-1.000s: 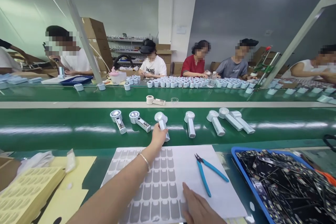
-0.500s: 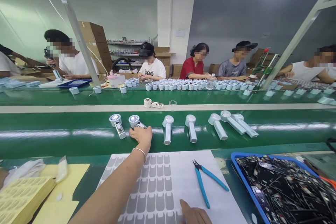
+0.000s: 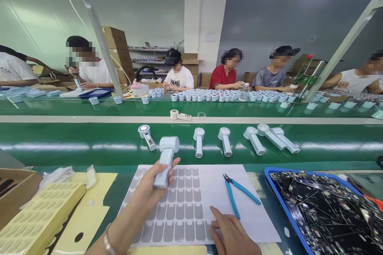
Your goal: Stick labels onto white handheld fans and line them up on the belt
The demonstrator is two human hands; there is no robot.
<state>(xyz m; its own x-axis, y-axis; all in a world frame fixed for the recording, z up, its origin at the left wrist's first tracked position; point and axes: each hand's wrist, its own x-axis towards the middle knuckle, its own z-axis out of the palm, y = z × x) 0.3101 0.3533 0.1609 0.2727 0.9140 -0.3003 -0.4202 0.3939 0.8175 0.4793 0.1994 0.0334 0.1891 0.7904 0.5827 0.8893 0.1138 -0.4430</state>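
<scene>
My left hand [image 3: 149, 191] grips the handle of a pale blue handheld fan [image 3: 166, 155], lifted above a white sheet of grey stickers [image 3: 182, 207]. My right hand [image 3: 230, 235] rests on that sheet at its near edge, fingers pressed to a sticker row; whether anything is pinched under them is hidden. Several more fans lie in a row on the green conveyor belt [image 3: 60, 145], the nearest at left [image 3: 146, 135] and at right [image 3: 198, 141].
Blue-handled cutters [image 3: 236, 195] lie on the sheet's right part. A blue tray [image 3: 269, 175] of dark circuit boards sits at the right. Yellow sticker sheets [image 3: 36, 215] and a cardboard box [image 3: 14, 191] are at the left. Several people work across the belt.
My left hand took a fan off the belt and drew it back over the sticker sheet. The right hand slid a little further onto the sheet.
</scene>
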